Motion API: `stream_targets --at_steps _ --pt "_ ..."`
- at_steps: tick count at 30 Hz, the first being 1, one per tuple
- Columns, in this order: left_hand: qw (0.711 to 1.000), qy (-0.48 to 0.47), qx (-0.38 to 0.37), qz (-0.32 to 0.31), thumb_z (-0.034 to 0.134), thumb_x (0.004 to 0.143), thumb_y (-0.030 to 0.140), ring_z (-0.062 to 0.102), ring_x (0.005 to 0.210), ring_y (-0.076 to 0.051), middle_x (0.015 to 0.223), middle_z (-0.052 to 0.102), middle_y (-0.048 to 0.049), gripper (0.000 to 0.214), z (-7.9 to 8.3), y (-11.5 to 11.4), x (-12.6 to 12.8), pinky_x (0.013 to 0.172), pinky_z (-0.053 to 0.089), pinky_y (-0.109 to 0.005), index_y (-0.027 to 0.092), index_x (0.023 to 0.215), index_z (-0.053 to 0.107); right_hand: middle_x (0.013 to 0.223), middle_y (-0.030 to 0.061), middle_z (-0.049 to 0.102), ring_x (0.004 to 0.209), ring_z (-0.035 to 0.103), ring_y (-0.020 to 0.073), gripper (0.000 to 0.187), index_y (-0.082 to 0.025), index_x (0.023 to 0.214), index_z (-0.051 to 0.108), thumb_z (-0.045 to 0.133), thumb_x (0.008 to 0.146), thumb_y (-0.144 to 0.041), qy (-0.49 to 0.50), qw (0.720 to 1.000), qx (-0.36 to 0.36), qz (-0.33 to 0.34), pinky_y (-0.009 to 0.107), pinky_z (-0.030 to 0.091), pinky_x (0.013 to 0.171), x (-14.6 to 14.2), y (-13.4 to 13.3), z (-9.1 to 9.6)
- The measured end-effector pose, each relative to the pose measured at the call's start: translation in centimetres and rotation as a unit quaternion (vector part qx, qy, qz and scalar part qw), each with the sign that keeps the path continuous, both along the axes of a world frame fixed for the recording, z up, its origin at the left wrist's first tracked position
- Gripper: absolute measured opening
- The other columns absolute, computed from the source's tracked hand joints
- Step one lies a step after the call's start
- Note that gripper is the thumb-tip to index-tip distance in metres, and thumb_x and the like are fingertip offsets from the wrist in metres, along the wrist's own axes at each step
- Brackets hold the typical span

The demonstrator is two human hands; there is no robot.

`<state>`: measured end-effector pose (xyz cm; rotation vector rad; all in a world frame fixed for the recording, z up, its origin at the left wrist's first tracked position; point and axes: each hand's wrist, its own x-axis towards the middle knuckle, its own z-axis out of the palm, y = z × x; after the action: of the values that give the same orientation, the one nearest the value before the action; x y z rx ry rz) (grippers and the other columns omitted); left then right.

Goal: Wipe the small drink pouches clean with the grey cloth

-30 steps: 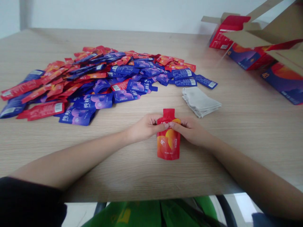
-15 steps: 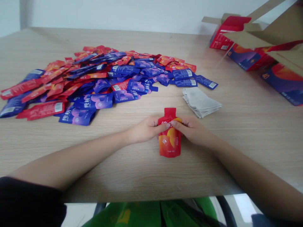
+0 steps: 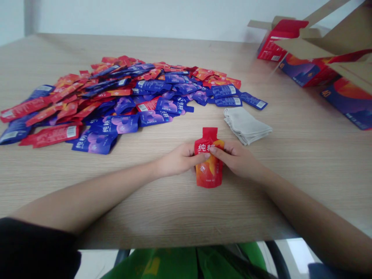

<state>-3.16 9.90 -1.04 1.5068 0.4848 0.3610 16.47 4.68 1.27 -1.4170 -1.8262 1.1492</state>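
Between my hands stands a red and orange spout pouch [image 3: 209, 175], its top pointing away from me and white Chinese characters showing above my fingers. My left hand [image 3: 180, 159] pinches its left side, and my right hand [image 3: 235, 157] pinches its right side. My fingertips nearly meet across the front and hide its middle. Beyond the pouch lies a wide heap of flat red and blue pouches [image 3: 122, 97], overlapping at random. Its nearest blue pouch [image 3: 94, 142] lies a little beyond and left of my left hand.
A folded grey cloth [image 3: 245, 125] lies to the right of the heap on the light wood table [image 3: 276, 186]. Opened cardboard cartons [image 3: 308, 58] with red and blue print stand at the far right. A green item [image 3: 174, 263] and dark chair frame show below the table's near edge.
The pouch has shifted upward through my fingers, away from me, and its white characters now show above them. Both hands stay around it, and the heap has not moved.
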Motion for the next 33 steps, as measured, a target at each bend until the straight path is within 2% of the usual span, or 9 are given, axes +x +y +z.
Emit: stream_targets --at_steps 6,11,15,17,22,30,33 --pt "0.999 0.003 0.004 0.032 0.054 0.094 0.05 0.062 0.067 -0.012 0.081 0.071 -0.0039 0.039 -0.24 -0.45 -0.04 0.063 0.048 -0.024 0.014 0.088 0.066 0.075 0.001 0.064 0.069 0.058 0.0159 0.032 -0.02 0.076 0.058 0.05 0.093 -0.046 0.056 0.996 -0.06 0.04 0.029 0.045 0.066 0.28 -0.04 0.12" --pt "0.999 -0.018 -0.009 0.028 0.057 0.093 0.048 0.064 0.073 -0.013 0.086 0.072 -0.0045 0.036 -0.19 0.03 0.09 0.07 0.05 -0.026 0.014 0.09 0.068 0.068 0.0009 0.06 0.063 0.053 0.0145 0.033 -0.02 0.069 0.057 0.049 0.093 -0.041 0.025 1.0 0.004 -0.002 0.029 0.041 0.06 0.08 -0.24 0.16" --pt "1.0 -0.024 0.008 -0.012 0.06 0.092 0.044 0.064 0.076 -0.012 0.088 0.072 -0.0035 0.031 0.15 0.3 0.05 0.074 0.051 -0.026 0.014 0.09 0.069 0.065 0.0 0.058 0.061 0.05 0.0135 0.033 -0.02 0.067 0.057 0.051 0.092 -0.041 0.013 0.998 0.048 -0.039 0.028 0.039 0.058 0.01 -0.21 0.12" --pt "0.999 -0.016 0.024 -0.021 0.06 0.093 0.042 0.063 0.076 -0.012 0.087 0.072 -0.0031 0.03 0.24 0.21 -0.02 0.074 0.051 -0.025 0.014 0.088 0.07 0.067 0.0005 0.06 0.062 0.052 0.014 0.033 -0.019 0.069 0.058 0.052 0.091 -0.042 0.025 0.998 0.037 -0.034 0.028 0.04 0.059 0.02 -0.13 0.09" --pt "0.998 -0.004 0.056 0.001 0.057 0.094 0.038 0.063 0.082 -0.015 0.092 0.072 -0.005 0.029 0.13 -0.12 -0.17 0.077 0.051 -0.027 0.013 0.092 0.071 0.079 0.0032 0.068 0.073 0.059 0.0169 0.03 -0.019 0.078 0.062 0.053 0.091 -0.045 0.059 0.998 -0.014 0.022 0.03 0.047 0.069 0.08 0.05 0.11" --pt "0.999 0.0 0.042 -0.001 0.055 0.095 0.039 0.064 0.076 -0.014 0.087 0.071 -0.0039 0.03 -0.12 0.25 -0.13 0.074 0.05 -0.026 0.013 0.091 0.07 0.073 0.0018 0.066 0.067 0.057 0.0151 0.032 -0.019 0.072 0.063 0.053 0.092 -0.042 0.038 0.999 0.022 0.004 0.028 0.045 0.065 0.08 -0.08 0.2" --pt "0.999 -0.01 0.045 0.01 0.055 0.095 0.038 0.063 0.077 -0.014 0.087 0.071 -0.0043 0.03 -0.16 0.15 -0.12 0.074 0.05 -0.026 0.013 0.089 0.07 0.074 0.0014 0.066 0.068 0.058 0.0152 0.031 -0.019 0.073 0.062 0.053 0.091 -0.043 0.051 0.998 0.001 0.027 0.028 0.045 0.065 0.15 0.03 0.15"
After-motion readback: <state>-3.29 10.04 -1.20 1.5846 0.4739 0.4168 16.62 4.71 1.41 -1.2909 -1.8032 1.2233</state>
